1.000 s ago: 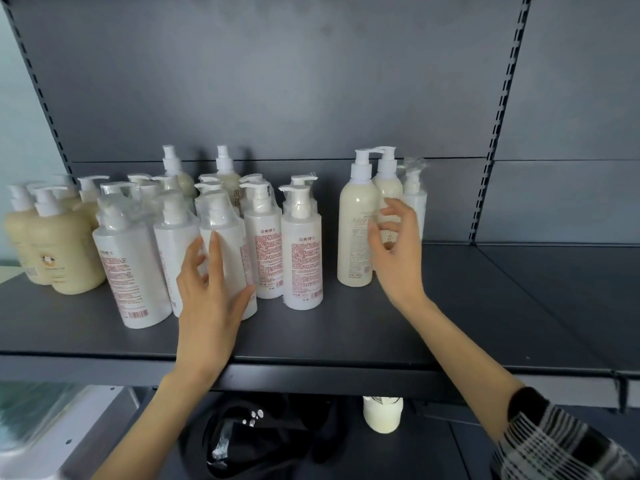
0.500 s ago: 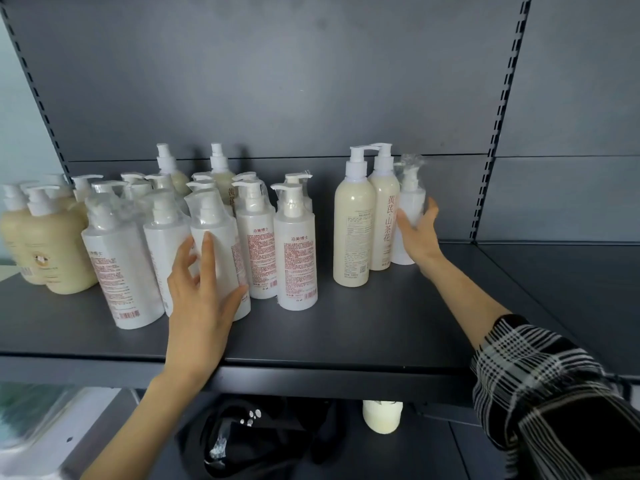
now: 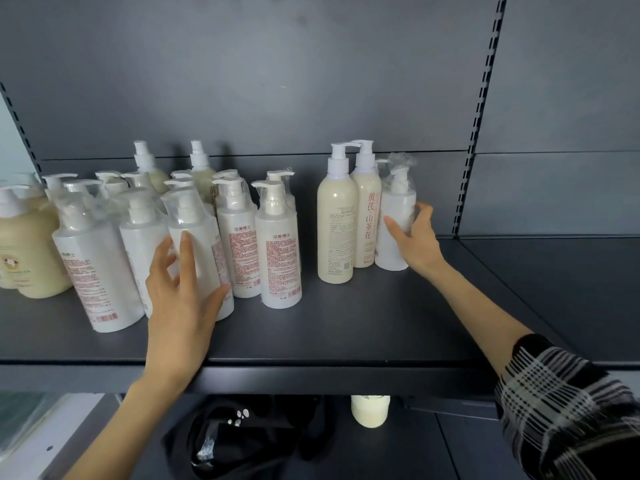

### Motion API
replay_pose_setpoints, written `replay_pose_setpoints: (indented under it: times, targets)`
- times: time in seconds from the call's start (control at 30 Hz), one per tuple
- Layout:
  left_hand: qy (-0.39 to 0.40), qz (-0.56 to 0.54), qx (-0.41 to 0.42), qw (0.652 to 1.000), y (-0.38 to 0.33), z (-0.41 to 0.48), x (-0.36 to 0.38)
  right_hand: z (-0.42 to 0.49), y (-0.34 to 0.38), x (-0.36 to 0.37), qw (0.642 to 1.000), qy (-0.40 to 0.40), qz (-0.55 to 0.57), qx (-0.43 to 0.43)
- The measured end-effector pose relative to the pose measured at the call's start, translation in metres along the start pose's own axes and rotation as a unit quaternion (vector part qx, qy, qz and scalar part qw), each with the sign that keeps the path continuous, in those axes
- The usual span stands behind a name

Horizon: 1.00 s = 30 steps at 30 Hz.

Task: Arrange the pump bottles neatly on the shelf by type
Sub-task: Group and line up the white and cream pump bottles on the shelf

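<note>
Your right grip (image 3: 415, 240) is closed around the wrapped white bottle (image 3: 394, 209), thumb on its front, fingers round its far side. This bottle stands upright near the back edge of the shelf (image 3: 346, 323), right of centre, its pump under clear crinkled film. Just beside it on its left stands a tall cream bottle with red characters (image 3: 367, 209), then a second tall cream bottle (image 3: 336, 223) nearer the front, small grey print facing you (both have white pumps, no film).

Your left grip (image 3: 180, 306) is open: straight fingers lie against the front white bottle (image 3: 201, 230), thumb along its lower right side. That bottle stands near the shelf's front edge, left of centre, in a crowded group of white bottles (image 3: 280, 251) with red print and film-wrapped pumps. Two more tall cream pumps (image 3: 149, 168) poke up behind the group at the back edge. Squat cream bottles (image 3: 27, 247) sit at the left end.

A bare strip of shelf parts the white group from the tall cream pair. A plaid sleeve (image 3: 568, 403) covers your right forearm. Under the shelf: a black bag (image 3: 242, 434) and a cream container (image 3: 370, 410), top hidden.
</note>
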<state>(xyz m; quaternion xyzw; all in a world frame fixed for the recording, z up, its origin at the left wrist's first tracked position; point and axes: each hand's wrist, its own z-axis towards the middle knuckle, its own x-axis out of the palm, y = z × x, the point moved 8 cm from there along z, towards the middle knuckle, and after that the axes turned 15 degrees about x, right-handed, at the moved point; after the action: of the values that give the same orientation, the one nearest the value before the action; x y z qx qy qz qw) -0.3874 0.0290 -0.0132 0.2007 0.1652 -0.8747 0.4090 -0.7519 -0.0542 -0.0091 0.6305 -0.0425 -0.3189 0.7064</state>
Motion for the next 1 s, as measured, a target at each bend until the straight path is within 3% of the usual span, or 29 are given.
replay_pose_setpoints:
  times: [0.2,0.43,0.63,0.83,1.0]
  targets:
    - [0.000,-0.007,-0.014,1.000,0.001,-0.001,0.000,-0.040,0.006,0.000,0.998,0.065,0.004,-0.009]
    - [-0.011,-0.028,-0.039,0.999,-0.005,-0.004,0.001,-0.083,0.000,0.027,0.978,0.209,-0.008,0.009]
    - [-0.053,0.008,0.014,0.998,-0.041,0.007,-0.011,-0.094,0.002,0.021,0.990,0.141,-0.015,-0.015]
    - [-0.041,-0.154,0.088,0.983,-0.124,0.037,0.002,-0.104,0.011,0.008,0.992,0.059,-0.070,-0.092]
    - [-0.009,-0.286,0.023,0.958,-0.152,0.049,0.050,-0.108,0.012,0.002,0.993,0.054,-0.054,-0.086]
